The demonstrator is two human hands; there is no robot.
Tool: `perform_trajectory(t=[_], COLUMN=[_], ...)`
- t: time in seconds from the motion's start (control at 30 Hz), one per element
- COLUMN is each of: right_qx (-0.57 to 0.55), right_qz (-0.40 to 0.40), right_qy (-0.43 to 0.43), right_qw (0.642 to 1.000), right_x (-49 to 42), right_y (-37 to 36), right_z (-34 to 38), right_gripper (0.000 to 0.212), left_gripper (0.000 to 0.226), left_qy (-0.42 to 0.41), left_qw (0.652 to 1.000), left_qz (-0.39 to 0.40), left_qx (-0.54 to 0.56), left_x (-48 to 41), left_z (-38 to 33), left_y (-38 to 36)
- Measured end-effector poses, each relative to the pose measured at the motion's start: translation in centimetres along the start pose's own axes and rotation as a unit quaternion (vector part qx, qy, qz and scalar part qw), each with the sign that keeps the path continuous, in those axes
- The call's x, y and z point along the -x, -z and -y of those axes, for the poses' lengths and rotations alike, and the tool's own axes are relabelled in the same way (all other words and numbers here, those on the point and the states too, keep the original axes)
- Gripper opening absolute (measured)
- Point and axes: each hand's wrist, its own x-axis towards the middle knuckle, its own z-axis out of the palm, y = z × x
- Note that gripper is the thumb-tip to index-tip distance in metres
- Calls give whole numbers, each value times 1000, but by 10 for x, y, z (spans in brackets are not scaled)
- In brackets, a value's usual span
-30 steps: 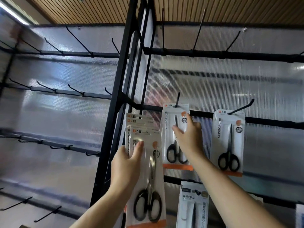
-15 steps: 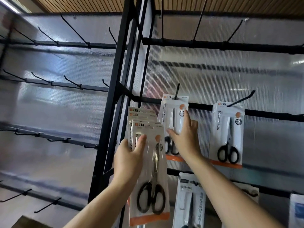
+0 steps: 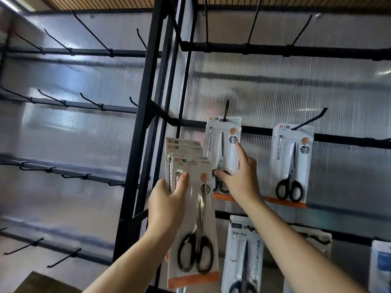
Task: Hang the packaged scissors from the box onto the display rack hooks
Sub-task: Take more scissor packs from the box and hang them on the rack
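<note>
My left hand [image 3: 167, 208] grips a stack of several packaged scissors [image 3: 196, 210] in front of the rack, thumb across the front card. One packaged pair of scissors [image 3: 222, 142] hangs on a black hook [image 3: 226, 109] of the middle rail. My right hand [image 3: 241, 182] rests on the lower half of that package, index finger straight up along its front and thumb near the black handles. A second packaged pair of scissors [image 3: 289, 166] hangs on the neighbouring hook [image 3: 311, 119] to the right.
A black rack upright [image 3: 143, 134] divides the display. The left bay carries rows of bare hooks [image 3: 91, 100], and the top rail [image 3: 275, 50] on the right has bare hooks too. Other packaged items [image 3: 243, 250] hang on the lower rail. A brown corner [image 3: 42, 282] shows bottom left.
My right hand has slid down from the top of the hung package to its lower half. My left hand keeps the stack in about the same place.
</note>
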Motion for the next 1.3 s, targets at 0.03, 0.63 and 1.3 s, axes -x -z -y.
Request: perform_trajectory(t=[0.03,0.63,1.3], right_qx=[2,57,-67], right_qz=[4,-22,-45], right_qy=[-6,61,-39], right_qw=[1000,996,996], right_x=[1,37,55], right_y=[1,19,4], right_z=[0,23,38], right_gripper=[91,48,57], left_gripper=[49,44,40], left_qy=[1,12,39], left_qw=[1000,1000,994], left_qz=[1,-6,22], left_qx=[5,-6,95], left_x=[0,5,6], left_z=[1,-9,-26], left_y=[0,-12,-21])
